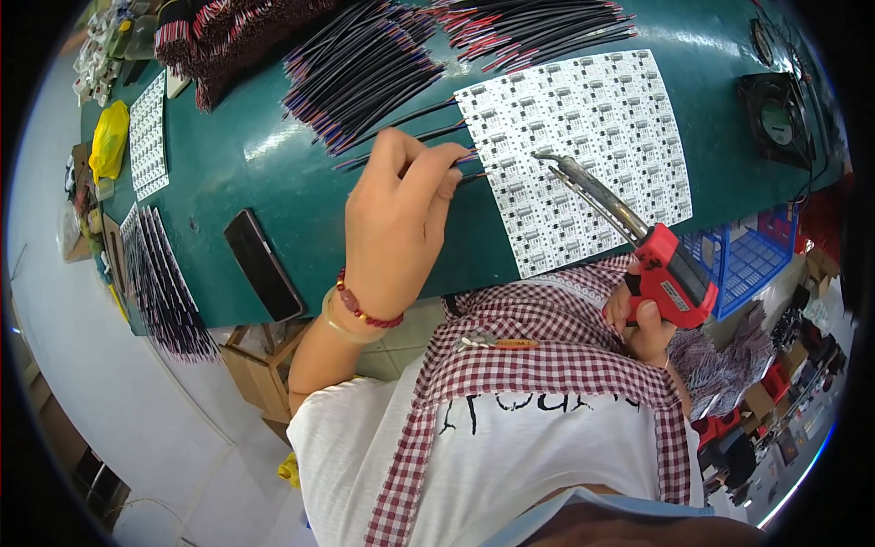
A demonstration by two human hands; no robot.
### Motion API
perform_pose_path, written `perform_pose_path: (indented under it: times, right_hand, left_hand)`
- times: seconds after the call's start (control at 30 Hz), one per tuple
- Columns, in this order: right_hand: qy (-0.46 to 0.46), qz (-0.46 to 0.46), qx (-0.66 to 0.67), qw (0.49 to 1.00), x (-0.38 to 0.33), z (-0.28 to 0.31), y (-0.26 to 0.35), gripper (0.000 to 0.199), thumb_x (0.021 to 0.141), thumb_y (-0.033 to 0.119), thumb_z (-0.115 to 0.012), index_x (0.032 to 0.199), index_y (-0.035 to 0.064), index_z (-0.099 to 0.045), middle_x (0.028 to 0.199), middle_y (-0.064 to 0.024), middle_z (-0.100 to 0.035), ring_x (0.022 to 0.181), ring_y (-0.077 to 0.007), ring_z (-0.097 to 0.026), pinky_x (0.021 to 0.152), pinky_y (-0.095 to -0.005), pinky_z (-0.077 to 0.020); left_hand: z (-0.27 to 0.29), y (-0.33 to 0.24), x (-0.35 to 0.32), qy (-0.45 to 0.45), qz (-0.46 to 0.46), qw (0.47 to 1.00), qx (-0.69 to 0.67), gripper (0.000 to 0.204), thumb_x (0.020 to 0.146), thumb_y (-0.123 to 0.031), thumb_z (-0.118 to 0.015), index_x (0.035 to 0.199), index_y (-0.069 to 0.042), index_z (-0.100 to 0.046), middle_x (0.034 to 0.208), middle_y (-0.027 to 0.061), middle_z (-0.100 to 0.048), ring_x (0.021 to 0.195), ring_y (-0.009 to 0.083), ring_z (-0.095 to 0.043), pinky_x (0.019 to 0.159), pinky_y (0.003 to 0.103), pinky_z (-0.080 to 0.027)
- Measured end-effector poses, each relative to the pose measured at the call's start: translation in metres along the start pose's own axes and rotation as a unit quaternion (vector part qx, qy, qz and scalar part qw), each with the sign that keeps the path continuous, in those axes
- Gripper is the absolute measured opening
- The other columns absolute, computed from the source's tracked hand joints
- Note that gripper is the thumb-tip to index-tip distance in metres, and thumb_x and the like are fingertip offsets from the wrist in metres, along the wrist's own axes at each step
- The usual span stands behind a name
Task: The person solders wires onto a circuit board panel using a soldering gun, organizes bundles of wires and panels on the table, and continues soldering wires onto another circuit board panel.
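My left hand (pixel 401 205) pinches a thin black wire (pixel 469 157) with coloured ends at the left edge of a white circuit board panel (pixel 602 137). The panel lies on the green table and carries rows of small dark parts. Other black wires (pixel 419 116) reach the same edge, above and below my fingers. In my right hand (pixel 649 333) is a red soldering gun (pixel 674 283), its fingers wrapped round the handle. The gun's dark tip (pixel 547 157) hovers over or touches the panel; I cannot tell which.
Bundles of black wires (pixel 365 73) lie at the table's back, with more red-ended wires (pixel 538 32) beside them. A phone (pixel 264 264) rests near the front edge. Wired panels (pixel 164 283) sit at the left. A black fan (pixel 777 123) stands at the right, above a blue basket (pixel 752 264).
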State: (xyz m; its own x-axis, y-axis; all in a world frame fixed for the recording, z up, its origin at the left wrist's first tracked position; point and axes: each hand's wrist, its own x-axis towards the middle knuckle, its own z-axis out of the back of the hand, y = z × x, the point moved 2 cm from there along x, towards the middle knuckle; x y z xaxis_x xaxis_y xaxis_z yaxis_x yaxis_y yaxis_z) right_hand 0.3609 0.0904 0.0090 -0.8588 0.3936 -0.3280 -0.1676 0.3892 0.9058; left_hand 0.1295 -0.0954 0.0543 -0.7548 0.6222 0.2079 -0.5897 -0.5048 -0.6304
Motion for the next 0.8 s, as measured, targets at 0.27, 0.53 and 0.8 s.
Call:
perform_pose_path:
  times: [0.27, 0.53, 0.8]
  right_hand:
    - [0.057, -0.066, -0.022, 0.996, -0.004, 0.010, -0.004, 0.057, 0.086, 0.039, -0.061, 0.121, -0.0017, -0.041, 0.061, -0.0050, -0.044, 0.046, -0.0120, -0.042, 0.047, -0.0278, -0.0376]
    - [0.082, -0.079, -0.005, 0.994, -0.004, 0.010, -0.017, 0.052, 0.088, 0.033, -0.059, 0.122, -0.0021, -0.040, 0.064, -0.0062, -0.046, 0.049, -0.0124, -0.043, 0.049, -0.0279, -0.0384]
    - [0.113, -0.052, 0.014, 0.992, -0.003, 0.009, -0.019, 0.043, 0.092, 0.019, -0.052, 0.126, -0.0030, -0.039, 0.065, -0.0046, -0.048, 0.053, -0.0102, -0.044, 0.052, -0.0260, -0.0412]
  left_hand:
    - [-0.036, 0.016, -0.023, 0.122, 0.118, 0.985, -0.044, 0.016, 0.075, -0.011, -0.066, 0.077, -0.001, -0.054, 0.069, 0.0137, -0.061, 0.055, 0.0305, -0.058, 0.050, 0.037, -0.045]
    - [-0.038, 0.018, -0.023, 0.104, 0.106, 0.988, -0.041, 0.015, 0.078, -0.013, -0.065, 0.078, 0.000, -0.057, 0.070, 0.0150, -0.061, 0.059, 0.0316, -0.059, 0.052, 0.038, -0.045]
    - [-0.043, 0.019, -0.026, 0.090, 0.097, 0.991, -0.011, 0.015, 0.077, -0.011, -0.068, 0.082, -0.001, -0.059, 0.073, 0.0105, -0.064, 0.058, 0.0222, -0.061, 0.053, 0.029, -0.047]
